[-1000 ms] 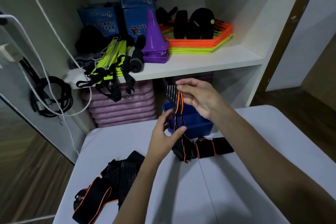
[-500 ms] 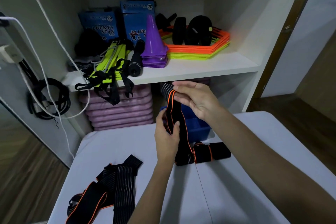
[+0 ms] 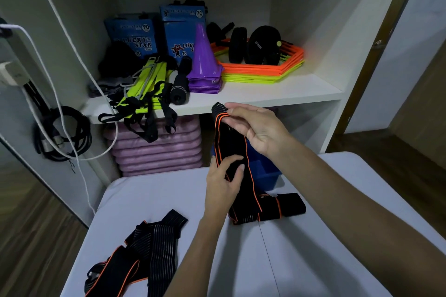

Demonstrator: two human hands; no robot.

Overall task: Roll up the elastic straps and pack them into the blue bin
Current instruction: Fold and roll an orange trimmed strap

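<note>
1. Just behind the grip, the held strap (image 3: 233, 152) hangs across the blue bin (image 3: 266, 173), covering its near-left opening.
2. Right of the grip, bare table (image 3: 337, 200) leaves room.
3. Below-left, loose straps (image 3: 144, 248) crowd the table.

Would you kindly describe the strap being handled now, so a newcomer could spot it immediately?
Start at the white table in front of the shelving, then find the blue bin at its far edge. Just before the bin hangs a black strap with orange edging, held up by the right hand and left hand. Unlike the loose strap pile lying nearer left, it is lifted upright.
</note>
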